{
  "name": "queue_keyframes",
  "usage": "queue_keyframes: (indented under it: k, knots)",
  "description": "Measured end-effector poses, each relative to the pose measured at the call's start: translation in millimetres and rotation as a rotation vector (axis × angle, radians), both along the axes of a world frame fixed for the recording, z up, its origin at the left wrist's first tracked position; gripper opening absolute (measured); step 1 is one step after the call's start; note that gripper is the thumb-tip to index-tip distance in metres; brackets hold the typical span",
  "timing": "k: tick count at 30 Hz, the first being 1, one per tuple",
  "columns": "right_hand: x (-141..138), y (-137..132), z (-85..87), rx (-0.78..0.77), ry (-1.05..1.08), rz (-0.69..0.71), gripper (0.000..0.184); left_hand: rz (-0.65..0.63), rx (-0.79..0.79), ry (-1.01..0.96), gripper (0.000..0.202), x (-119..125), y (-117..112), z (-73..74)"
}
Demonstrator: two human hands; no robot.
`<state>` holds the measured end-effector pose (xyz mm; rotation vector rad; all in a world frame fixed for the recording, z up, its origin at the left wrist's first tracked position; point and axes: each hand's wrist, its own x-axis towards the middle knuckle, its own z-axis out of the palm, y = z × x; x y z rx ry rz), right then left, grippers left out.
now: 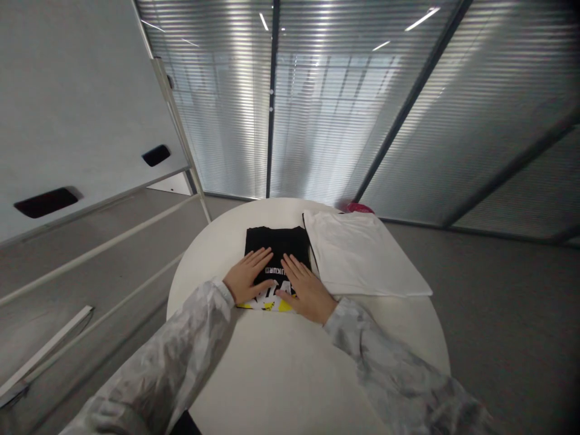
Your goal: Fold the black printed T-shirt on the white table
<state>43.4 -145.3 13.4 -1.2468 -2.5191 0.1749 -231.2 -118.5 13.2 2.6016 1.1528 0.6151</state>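
A folded black T-shirt point(278, 240) with white lettering and a yellow and white print lies on a round white table point(290, 356). My left hand point(247, 277) rests flat on its left side, fingers stretched out toward the far edge. On the shirt's right side lies my right hand point(307, 291), also flat, with the thumb pointing inward. Between the two hands part of the print shows; the rest is covered by them. Neither hand grips the cloth.
Right of the black shirt lies a stack of white cloth point(362, 254), with a dark edge beneath it. Something red point(360, 208) shows behind that stack. A whiteboard on a metal frame point(104, 241) stands at the left. Ribbed glass panels point(317, 121) rise behind the table.
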Motion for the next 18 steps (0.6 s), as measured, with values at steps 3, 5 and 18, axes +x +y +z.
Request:
queue_keyframes:
  k: [3, 5, 18]
  knots:
    - [11.4, -19.8, -8.4, -0.029, -0.032, -0.002, 0.092, -0.014, -0.030, 0.061, 0.079, -11.1, -18.3, -12.3]
    - [17.6, -23.6, -12.5, -0.035, -0.041, -0.036, 0.093, 0.048, -0.037, 0.085, 0.075, -23.3, -19.6, -19.7]
    - [24.5, -56.5, 4.9, -0.104, -0.080, 0.124, 0.078, -0.212, 0.001, 0.043, 0.066, -22.8, -64.4, -13.7]
